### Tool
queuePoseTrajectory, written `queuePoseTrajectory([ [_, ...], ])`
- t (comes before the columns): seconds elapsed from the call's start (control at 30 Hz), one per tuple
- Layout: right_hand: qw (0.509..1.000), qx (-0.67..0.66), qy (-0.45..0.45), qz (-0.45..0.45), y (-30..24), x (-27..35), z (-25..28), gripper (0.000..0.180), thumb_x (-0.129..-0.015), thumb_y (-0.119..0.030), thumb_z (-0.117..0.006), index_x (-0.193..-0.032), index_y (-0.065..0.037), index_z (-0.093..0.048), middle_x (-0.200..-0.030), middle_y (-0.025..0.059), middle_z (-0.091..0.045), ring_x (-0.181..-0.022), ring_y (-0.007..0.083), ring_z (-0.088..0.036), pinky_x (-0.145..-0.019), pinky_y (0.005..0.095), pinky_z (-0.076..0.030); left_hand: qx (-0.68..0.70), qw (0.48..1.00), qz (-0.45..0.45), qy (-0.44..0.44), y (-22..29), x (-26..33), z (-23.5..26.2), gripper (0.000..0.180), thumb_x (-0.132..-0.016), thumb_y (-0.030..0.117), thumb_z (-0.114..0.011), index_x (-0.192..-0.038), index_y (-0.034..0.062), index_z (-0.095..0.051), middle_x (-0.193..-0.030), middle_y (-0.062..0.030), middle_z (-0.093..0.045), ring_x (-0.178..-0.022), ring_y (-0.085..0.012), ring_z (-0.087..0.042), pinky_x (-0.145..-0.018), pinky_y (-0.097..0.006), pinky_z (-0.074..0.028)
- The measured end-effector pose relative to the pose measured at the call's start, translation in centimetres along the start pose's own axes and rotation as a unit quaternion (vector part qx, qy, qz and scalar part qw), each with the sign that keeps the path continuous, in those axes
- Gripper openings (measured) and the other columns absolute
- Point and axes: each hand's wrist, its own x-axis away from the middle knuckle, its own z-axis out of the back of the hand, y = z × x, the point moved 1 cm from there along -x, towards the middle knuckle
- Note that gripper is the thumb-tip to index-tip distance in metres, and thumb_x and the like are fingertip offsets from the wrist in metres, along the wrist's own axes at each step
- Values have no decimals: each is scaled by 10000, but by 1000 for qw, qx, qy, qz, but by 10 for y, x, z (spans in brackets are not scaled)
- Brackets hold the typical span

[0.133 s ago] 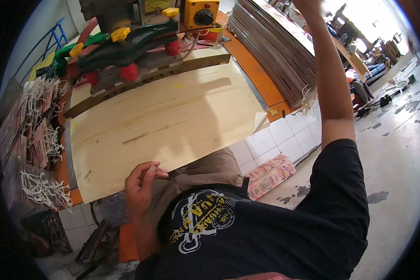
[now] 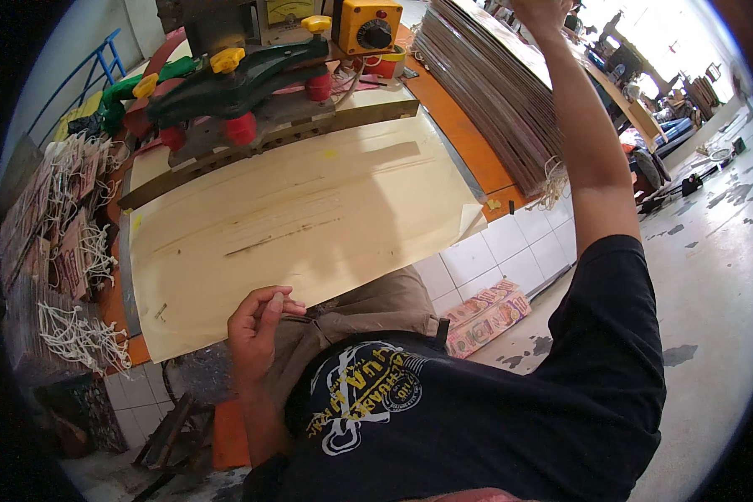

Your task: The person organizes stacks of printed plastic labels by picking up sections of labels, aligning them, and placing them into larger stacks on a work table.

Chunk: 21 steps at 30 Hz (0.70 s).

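Note:
My left hand (image 2: 258,325) is beside the near edge of a large cream sheet (image 2: 184,284) spread over the machine's bed. Its fingers are loosely curled with the thumb against them, and nothing shows between them. My right arm reaches far forward, and my right hand (image 2: 544,15) is at the top edge of the view over a tall stack of flat brown boards (image 2: 489,92). That hand is partly cut off, so what its fingers do is hidden. Dark streaks mark the sheet, and its right corner curls up.
Behind the sheet stands a press with a dark green clamp arm (image 2: 251,84), yellow knobs and a metal bar (image 2: 268,149). A yellow control box (image 2: 368,27) sits beside it. Bundles of printed pieces with white cords (image 2: 84,335) lie left. A printed pinkish bundle (image 2: 489,318) is on the floor.
My right hand has come slightly down and to the left, and more of it shows. The whole view has shifted a little. My left hand keeps its place by the sheet.

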Motion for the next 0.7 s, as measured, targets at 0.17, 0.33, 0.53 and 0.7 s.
queuePoseTrajectory([
  [0.17, 821, -98, -562, -35, 10, 97, -65, 1007, -839, -854, -334, -1566, -160, -263, -1582, 264, -240, -1457, 466, -236, -1203, 528, -148, -19, 1000, 16, 3, 6, -4, 0, 205, -1016, 99, -528, -1125, -46, -623, -882, -138, -719, -887, -189, -696, -879, -318, -518],
  [0.33, 780, -147, -604, 64, -10, 80, -59, 860, -934, -717, -336, -1557, -128, -268, -1543, 257, -337, -1443, 415, -307, -1181, 517, -227, -19, 999, 45, 12, 2, -2, 5, 214, -1018, 123, -534, -1121, -42, -623, -901, -129, -713, -879, -182, -694, -855, -312, -528],
  [0.53, 798, -149, -581, 50, 29, 91, -91, 886, -925, -732, -331, -1556, -114, -262, -1541, 259, -339, -1440, 421, -306, -1180, 510, -231, -7, 1000, 19, -24, 1, -4, 5, 232, -1020, 138, -539, -1133, -48, -621, -933, -114, -699, -892, -178, -691, -854, -307, -532],
  [0.7, 802, -145, -579, 43, 18, 86, -112, 907, -917, -745, -328, -1555, -102, -258, -1540, 261, -340, -1438, 425, -306, -1178, 504, -234, -11, 999, 18, -28, 3, 0, 10, 246, -1027, 150, -533, -1154, -44, -615, -933, -102, -702, -917, -157, -683, -873, -296, -514],
])
